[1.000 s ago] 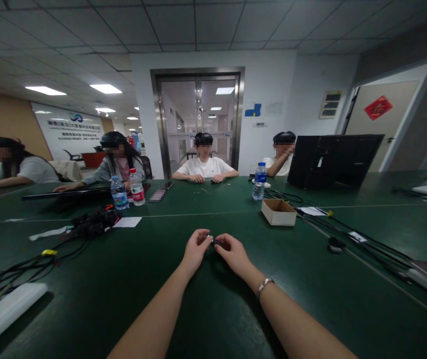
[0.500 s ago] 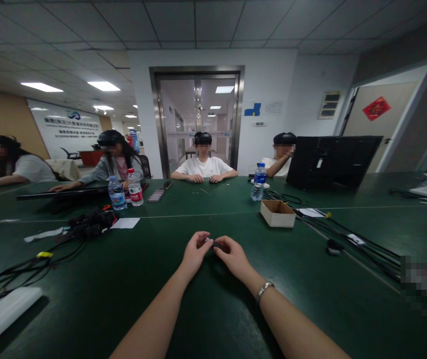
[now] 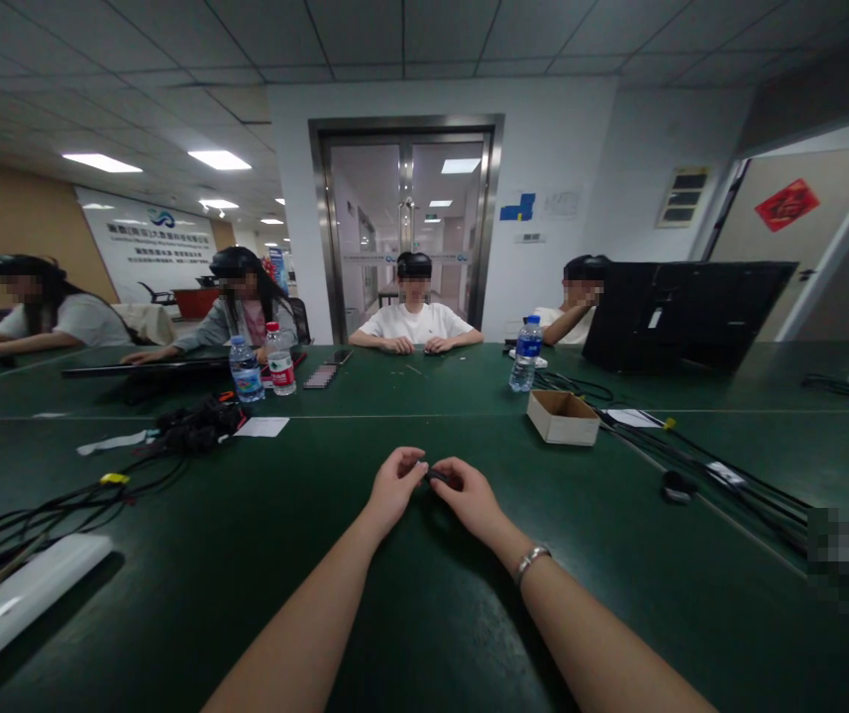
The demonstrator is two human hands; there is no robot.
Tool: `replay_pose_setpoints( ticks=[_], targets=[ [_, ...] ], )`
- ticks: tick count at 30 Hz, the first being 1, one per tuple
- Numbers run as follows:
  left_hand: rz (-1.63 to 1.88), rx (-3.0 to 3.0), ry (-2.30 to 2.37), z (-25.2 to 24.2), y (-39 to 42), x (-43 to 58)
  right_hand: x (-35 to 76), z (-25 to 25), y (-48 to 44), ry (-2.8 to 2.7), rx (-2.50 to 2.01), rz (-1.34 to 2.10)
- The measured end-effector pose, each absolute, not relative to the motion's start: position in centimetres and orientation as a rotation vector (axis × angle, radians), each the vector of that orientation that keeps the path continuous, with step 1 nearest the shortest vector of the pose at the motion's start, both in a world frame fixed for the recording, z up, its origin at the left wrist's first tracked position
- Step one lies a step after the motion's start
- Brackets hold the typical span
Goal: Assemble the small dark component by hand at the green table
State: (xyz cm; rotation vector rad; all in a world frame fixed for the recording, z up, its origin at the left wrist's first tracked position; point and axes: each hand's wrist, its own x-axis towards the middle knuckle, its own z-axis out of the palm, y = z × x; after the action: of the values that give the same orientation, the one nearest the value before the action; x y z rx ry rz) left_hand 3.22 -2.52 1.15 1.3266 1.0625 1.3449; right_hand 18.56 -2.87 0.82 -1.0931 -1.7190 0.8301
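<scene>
Near the middle of the green table [image 3: 261,525], my left hand [image 3: 394,487] and my right hand [image 3: 470,495] almost touch at the fingertips. A small dark item [image 3: 437,475] sits in the pinch of my right hand; it is too small to name. The fingers of my left hand are closed at a tiny light-coloured piece [image 3: 422,465], which I cannot make out. A metal bracelet [image 3: 532,562] is round my right wrist.
An open cardboard box [image 3: 565,429] and a blue-capped bottle [image 3: 526,355] stand ahead to the right. Cables [image 3: 736,490] run along the right. At left lie more cables, a white casing [image 3: 30,604] and paper [image 3: 264,427]. Several people sit across the table.
The view has shifted slightly, so the surroundings appear a little further right. Both hands stay together, their fingertips held close with only a slight movement.
</scene>
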Motion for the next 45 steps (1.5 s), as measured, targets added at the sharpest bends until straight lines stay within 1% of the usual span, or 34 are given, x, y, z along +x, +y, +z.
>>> replay_pose_setpoints(
  ticks=[8, 18, 27, 45],
  targets=[
    [1.323, 1.308, 1.057, 1.47, -2.52, 3.22, 18.71, 0.52, -2.56, -1.698, -1.087, 0.854],
    [1.269, 1.293, 0.937, 1.93, -2.37, 2.74, 18.74, 0.48, -2.33, -1.663, -1.086, 0.864],
    [1.317, 1.154, 1.01, 1.33, -1.75, 2.79, 18.92, 0.37, -2.13, -1.65, -1.111, 0.884],
    [1.231, 1.411, 0.973, 1.04, -2.15, 2.49, 18.83, 0.18, -2.27, -1.686, -1.093, 0.878]
  ],
)
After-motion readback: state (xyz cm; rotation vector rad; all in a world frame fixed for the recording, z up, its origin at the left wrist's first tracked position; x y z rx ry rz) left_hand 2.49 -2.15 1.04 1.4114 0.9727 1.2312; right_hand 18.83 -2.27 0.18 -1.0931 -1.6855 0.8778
